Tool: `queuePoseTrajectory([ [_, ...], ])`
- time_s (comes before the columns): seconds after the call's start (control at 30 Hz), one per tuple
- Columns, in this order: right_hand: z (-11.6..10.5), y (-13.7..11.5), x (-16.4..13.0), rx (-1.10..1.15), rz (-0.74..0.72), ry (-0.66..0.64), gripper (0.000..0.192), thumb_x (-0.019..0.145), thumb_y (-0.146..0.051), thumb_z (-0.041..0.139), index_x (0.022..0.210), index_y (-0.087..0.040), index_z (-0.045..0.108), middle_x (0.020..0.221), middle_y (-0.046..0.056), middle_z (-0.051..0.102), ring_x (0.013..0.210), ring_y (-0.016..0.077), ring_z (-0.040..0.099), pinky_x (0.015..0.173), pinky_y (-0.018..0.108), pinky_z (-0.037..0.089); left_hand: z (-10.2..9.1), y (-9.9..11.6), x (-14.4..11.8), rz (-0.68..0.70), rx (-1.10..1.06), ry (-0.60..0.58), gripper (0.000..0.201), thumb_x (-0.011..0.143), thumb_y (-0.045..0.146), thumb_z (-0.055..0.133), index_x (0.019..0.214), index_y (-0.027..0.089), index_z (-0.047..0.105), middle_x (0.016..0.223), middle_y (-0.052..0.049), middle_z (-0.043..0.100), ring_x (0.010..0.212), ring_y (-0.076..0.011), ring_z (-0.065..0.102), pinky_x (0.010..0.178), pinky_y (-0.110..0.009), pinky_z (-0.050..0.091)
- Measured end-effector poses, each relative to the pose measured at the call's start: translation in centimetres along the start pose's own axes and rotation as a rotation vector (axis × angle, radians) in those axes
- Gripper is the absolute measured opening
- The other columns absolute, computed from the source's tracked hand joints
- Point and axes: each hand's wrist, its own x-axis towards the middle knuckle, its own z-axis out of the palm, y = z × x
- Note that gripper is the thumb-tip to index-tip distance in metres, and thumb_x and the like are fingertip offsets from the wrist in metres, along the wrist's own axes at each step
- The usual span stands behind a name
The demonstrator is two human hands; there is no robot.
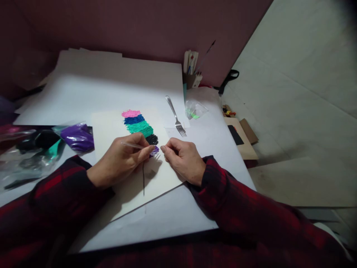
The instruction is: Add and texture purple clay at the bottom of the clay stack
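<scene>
My left hand (pixel 122 160) is closed in a pinch on a thin clear plastic stick (pixel 129 145); its far end is hard to make out. Close by its fingertips is a small purple patch (pixel 155 150). Opposite, my right hand (pixel 184 158) has thumb and forefinger pressed together, and what they hold, if anything, is too small to name. Both hands are over a cream sheet (pixel 107 134). Textured bands of pink (pixel 131 113), dark blue (pixel 134 119), green (pixel 141 127) and black (pixel 152 140) run down the sheet to the purple. A thin dark line (pixel 144 180) shows below my left hand.
A metal fork (pixel 175 116) lies beyond my right hand, near a clear bag with green bits (pixel 195 111). Bags with purple material (pixel 78 137) and other colours crowd the left. Large white paper (pixel 117 82) and a pen holder (pixel 190 80) are at the back.
</scene>
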Motion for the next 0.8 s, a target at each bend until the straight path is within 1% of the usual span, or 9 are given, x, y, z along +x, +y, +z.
queuePoseTrajectory([
  [0.17, 0.0, 0.0, 0.0, 0.003, 0.003, 0.005, 0.028, 0.09, -0.032, 0.052, 0.065, -0.018, 0.053, 0.056, -0.002, 0.053, 0.052, 0.0093, 0.043, 0.053, 0.023, 0.034, 0.1, -0.1, 0.1, -0.04, -0.044, -0.047, 0.025, 0.087, 0.038, 0.057, 0.071, 0.021, 0.05, 0.047, 0.002, 0.056, 0.039, -0.0099, 0.046, 0.038, -0.021, 0.034],
  [0.27, 0.0, 0.0, 0.0, 0.0, 0.005, 0.005, 0.029, 0.09, -0.032, 0.052, 0.064, -0.018, 0.052, 0.055, -0.002, 0.052, 0.052, 0.0093, 0.043, 0.053, 0.023, 0.033, 0.1, -0.3, 0.1, -0.079, -0.075, -0.067, 0.025, 0.086, 0.039, 0.057, 0.07, 0.021, 0.05, 0.05, 0.001, 0.058, 0.038, -0.01, 0.047, 0.036, -0.021, 0.035],
  [0.4, 0.1, 0.0, 0.0, -0.008, 0.003, 0.006, 0.029, 0.09, -0.032, 0.052, 0.064, -0.018, 0.053, 0.055, -0.002, 0.052, 0.051, 0.0093, 0.042, 0.053, 0.024, 0.033, -0.1, -0.2, 0.3, -0.132, -0.12, -0.096, 0.025, 0.085, 0.037, 0.058, 0.068, 0.021, 0.049, 0.05, 0.002, 0.058, 0.034, -0.0094, 0.047, 0.032, -0.02, 0.034],
  [0.63, 0.0, -0.1, -0.1, -0.034, -0.004, 0.015, 0.029, 0.09, -0.03, 0.052, 0.064, -0.018, 0.052, 0.055, -0.003, 0.052, 0.052, 0.0089, 0.043, 0.053, 0.023, 0.033, -0.8, 1.0, 0.6, -0.201, -0.121, -0.161, 0.028, 0.085, 0.035, 0.057, 0.063, 0.018, 0.049, 0.044, 0.002, 0.055, 0.032, -0.0089, 0.046, 0.031, -0.017, 0.033],
  [0.8, 0.0, -0.2, -0.3, -0.082, -0.04, 0.033, 0.026, 0.09, -0.027, 0.051, 0.066, -0.018, 0.053, 0.056, -0.003, 0.052, 0.052, 0.009, 0.044, 0.055, 0.023, 0.034, -1.1, 1.9, 0.5, -0.225, -0.093, -0.209, 0.027, 0.088, 0.03, 0.053, 0.065, 0.017, 0.046, 0.046, 0.003, 0.055, 0.035, -0.0076, 0.047, 0.035, -0.016, 0.035],
])
